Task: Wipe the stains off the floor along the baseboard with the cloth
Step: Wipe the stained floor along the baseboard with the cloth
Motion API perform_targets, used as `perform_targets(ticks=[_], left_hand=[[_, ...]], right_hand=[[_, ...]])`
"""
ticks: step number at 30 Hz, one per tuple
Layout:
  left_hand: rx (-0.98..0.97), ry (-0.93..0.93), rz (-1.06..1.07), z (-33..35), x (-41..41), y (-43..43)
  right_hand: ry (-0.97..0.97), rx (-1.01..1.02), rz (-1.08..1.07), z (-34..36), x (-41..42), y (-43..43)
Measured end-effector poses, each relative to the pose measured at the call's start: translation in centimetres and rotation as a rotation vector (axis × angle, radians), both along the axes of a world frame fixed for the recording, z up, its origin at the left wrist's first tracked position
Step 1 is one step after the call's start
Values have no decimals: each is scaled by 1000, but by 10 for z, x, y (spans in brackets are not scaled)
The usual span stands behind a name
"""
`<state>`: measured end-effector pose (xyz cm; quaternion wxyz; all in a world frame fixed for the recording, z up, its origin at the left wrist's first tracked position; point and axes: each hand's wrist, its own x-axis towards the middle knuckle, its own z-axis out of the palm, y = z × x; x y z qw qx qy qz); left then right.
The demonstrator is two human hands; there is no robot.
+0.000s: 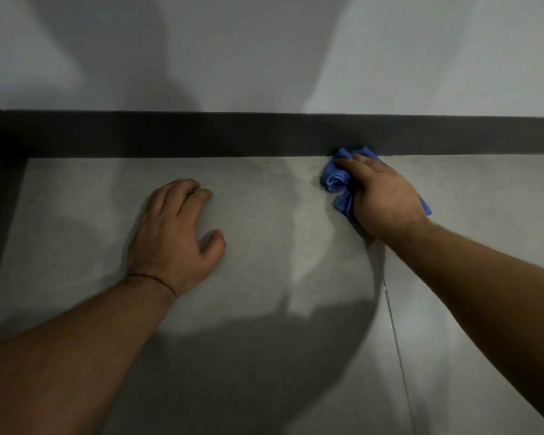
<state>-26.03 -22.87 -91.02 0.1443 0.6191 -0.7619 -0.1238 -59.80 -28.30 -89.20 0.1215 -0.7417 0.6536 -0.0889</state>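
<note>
A crumpled blue cloth [335, 178] lies on the grey floor [264, 215], its far edge touching the dark baseboard [201, 135]. My right hand [383, 196] presses down on the cloth and grips it, fingers pointing at the baseboard. To the left, my left hand [173, 233] rests on the bare floor with fingers curled and apart, holding nothing. Faint dark marks show on the floor along the foot of the baseboard [266, 161]. Part of the cloth is hidden under my right palm.
A pale wall [264, 51] rises above the baseboard. A second dark baseboard [0, 196] runs down the left side, forming a corner. A thin tile joint [393, 324] runs toward me below the right arm. My shadow covers the near floor.
</note>
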Motion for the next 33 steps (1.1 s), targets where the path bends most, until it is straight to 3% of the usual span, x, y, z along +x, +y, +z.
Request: perform_targets(ticks=[5,9,11,14,22,24,27,30,33], left_hand=[[-19,-55,-27,-2,2,-1],[24,-96,-62,-7,2,-1],[30,-82,-63,-10,3,-2],[21,-84,-53,-11,3,-1],[39,-90,-25,-5,-1,-1],[52,-93,-23,-3,-2,-1],[59,-91,-20,0,-3,-1],[58,-89,-11,2,-3,-1],[57,-99,11,0,-3,-2]], right_hand=[[-165,-31,-137,1,-3,5],[-438,-194,-534,5,-6,15],[-313,-156,-578,-2,1,15],[-19,-91,-472,-14,30,6],[186,-35,-401,-10,83,-8],[132,-18,-343,-8,85,-11],[-145,-3,-241,-5,85,-14],[-92,-63,46,1,110,-13],[6,-366,378,15,156,-22]])
